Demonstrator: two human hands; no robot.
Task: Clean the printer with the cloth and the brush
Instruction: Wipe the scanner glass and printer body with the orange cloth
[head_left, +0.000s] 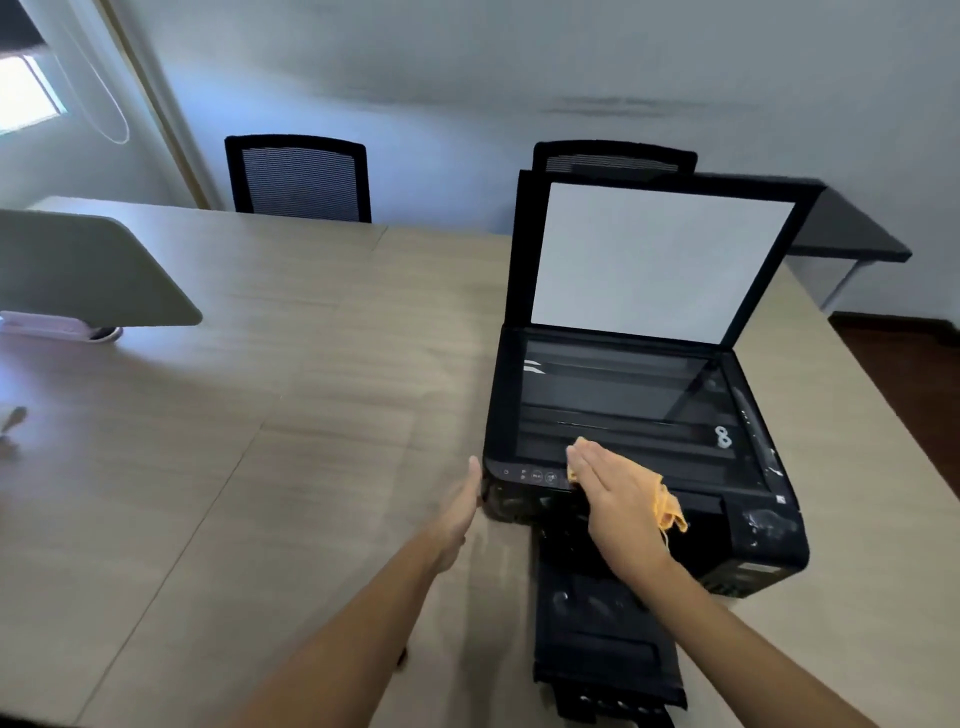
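A black printer (753, 530) stands on the wooden table (311, 415) with its scanner lid (660, 260) raised and the glass (623, 400) exposed. My right hand (618, 499) lies flat on an orange cloth (667, 506), pressing it onto the front edge of the printer by the control panel. My left hand (460, 512) rests flat against the printer's front left corner, fingers straight, holding nothing. The printer's output tray (602, 649) sticks out toward me. White dust marks show on the printer's right front. No brush is clearly visible.
Two black mesh chairs (301, 176) (613, 156) stand behind the table. A grey panel (88, 270) juts in from the left. A small dark object (13, 418) lies at the far left edge. A dark side table (852, 234) sits behind the printer.
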